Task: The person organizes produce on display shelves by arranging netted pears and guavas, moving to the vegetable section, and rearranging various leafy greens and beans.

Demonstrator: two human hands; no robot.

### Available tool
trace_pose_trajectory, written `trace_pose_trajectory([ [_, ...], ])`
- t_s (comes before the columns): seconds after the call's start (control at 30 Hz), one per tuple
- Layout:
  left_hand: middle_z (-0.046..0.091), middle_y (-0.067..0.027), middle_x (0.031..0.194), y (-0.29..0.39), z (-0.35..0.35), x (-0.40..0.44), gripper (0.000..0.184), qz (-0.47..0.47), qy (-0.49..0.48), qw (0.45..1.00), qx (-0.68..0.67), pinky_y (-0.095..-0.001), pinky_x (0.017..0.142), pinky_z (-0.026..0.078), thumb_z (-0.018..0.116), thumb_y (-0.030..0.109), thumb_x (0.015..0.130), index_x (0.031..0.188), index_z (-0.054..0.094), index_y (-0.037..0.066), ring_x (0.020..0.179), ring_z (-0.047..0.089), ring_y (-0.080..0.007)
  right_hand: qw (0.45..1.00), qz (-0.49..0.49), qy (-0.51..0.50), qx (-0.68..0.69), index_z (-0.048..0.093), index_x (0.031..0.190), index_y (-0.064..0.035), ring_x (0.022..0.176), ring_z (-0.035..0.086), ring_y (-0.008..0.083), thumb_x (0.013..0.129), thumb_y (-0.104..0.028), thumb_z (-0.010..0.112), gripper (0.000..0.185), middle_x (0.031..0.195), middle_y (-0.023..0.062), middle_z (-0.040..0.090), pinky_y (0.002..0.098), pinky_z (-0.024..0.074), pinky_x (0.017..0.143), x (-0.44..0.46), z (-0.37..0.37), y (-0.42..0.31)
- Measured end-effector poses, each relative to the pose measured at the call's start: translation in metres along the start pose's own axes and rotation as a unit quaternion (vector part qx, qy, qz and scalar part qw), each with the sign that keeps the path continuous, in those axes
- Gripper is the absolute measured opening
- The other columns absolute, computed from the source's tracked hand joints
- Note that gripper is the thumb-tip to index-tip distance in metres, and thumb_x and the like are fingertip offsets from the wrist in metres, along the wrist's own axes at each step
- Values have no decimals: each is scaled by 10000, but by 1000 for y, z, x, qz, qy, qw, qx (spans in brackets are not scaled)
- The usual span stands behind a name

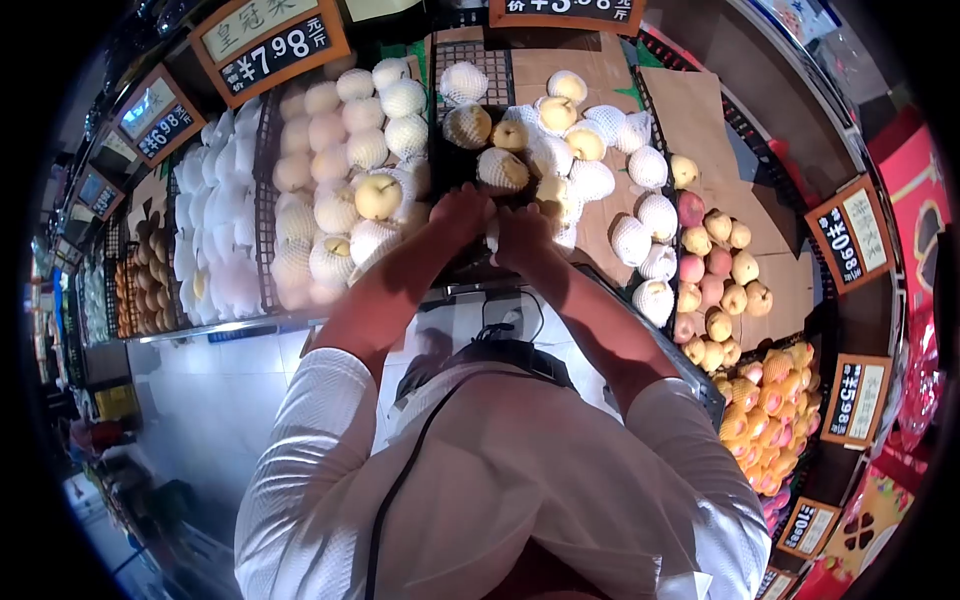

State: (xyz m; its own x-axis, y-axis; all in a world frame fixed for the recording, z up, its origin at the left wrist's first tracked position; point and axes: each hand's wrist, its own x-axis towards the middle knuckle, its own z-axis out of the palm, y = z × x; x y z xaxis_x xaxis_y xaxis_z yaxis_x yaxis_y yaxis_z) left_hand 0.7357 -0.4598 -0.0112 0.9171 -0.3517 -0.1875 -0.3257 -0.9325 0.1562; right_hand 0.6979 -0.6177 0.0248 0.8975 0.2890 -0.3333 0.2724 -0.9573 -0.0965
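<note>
My left hand (462, 213) and my right hand (521, 238) are close together over the front of the dark crate, both with fingers curled in. A small patch of white shows between them; what it belongs to is too hidden to tell. Just beyond my hands sits a pear in a white foam net (502, 171). A bare yellow pear (510, 135) lies behind it, next to another netted pear (467, 127). To the right of my right hand, several pears in foam nets (591, 180) rest on cardboard.
Left of my hands, rows of netted pears (366, 149) fill a crate, with a bare pear (378, 196) on top. At right are loose peaches and small pears (718, 262), then orange-netted fruit (772, 410). Price signs (270, 50) stand along the back. The display's front edge (240, 328) runs below.
</note>
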Motion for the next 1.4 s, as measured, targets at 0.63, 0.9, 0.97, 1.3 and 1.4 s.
trace_pose_trajectory([
  [0.63, 410, -232, 1466, 11, -4, -12, 860, -54, 6, 992, -110, -552, 1065, 470, 845, 500, 741, 1403, 494, 78, 1404, 423, -421, 959, -98, -163, 212, 597, 1398, -87, 1028, 713, 389, 888, -466, 715, 646, 1124, 241, 728, 439, 548, 958, 46, -15, 54],
  [0.9, 418, -207, 1499, 28, 35, -17, 616, -64, 82, 994, 44, -529, 1124, 409, 644, 293, 895, 1441, 459, 79, 1439, 383, -380, 954, -223, 152, -134, 435, 1524, -213, 1305, 538, 363, 900, -148, 672, 671, 1486, 167, 474, 462, 522, 1003, 124, -24, 28],
  [0.97, 409, -226, 1520, 24, 17, -21, 617, -120, 24, 992, 18, -529, 1151, 380, 605, 250, 901, 1455, 438, 37, 1440, 390, -393, 962, -227, 112, -107, 420, 1558, -262, 1286, 553, 363, 919, -100, 633, 693, 1454, 165, 492, 459, 518, 1019, 122, -30, 20],
  [1.3, 287, -295, 1615, 11, 51, -12, 721, -133, 110, 984, 44, -538, 1253, 225, 517, 238, 931, 1560, 308, -43, 1531, 260, -437, 964, -83, 35, 249, 438, 1406, 10, 1245, 588, 379, 581, -251, 977, 1019, 1317, 246, 578, 397, 486, 1063, 47, -30, 48],
  [1.4, 292, -258, 1624, 15, 36, -18, 675, -123, 99, 987, 16, -544, 1245, 244, 515, 229, 945, 1563, 349, 13, 1538, 253, -420, 957, -168, 33, 233, 470, 1373, 32, 1214, 605, 408, 620, -198, 938, 916, 1293, 261, 597, 419, 504, 1032, 26, 15, 61],
])
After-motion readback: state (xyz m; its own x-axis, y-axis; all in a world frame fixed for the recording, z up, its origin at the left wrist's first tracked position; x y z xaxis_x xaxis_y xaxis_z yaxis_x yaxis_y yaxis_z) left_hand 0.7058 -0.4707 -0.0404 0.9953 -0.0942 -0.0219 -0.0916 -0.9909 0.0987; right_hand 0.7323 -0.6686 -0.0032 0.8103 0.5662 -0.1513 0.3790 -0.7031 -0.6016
